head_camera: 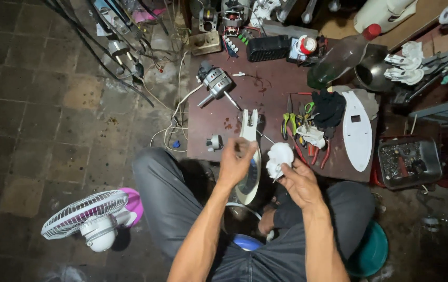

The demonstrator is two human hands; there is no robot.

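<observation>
My right hand (298, 183) grips a small white plastic housing part (279, 159) over my lap, at the near edge of a low dark red table (266, 94). My left hand (236, 159) is raised just left of it, fingertips pinched together; whether something tiny sits between them I cannot tell. Beneath my hands a long white fan body piece (250, 156) reaches from the table down toward my knees. A grey fan motor (216, 82) with its shaft lies further back on the table.
Pliers and screwdrivers (300, 130) lie in a heap beside a black cloth (328, 107) and a white oval cover (357, 130). A small white and pink fan (90, 216) lies on the tiled floor at left. A metal tray (409, 162) stands at right, cables at back.
</observation>
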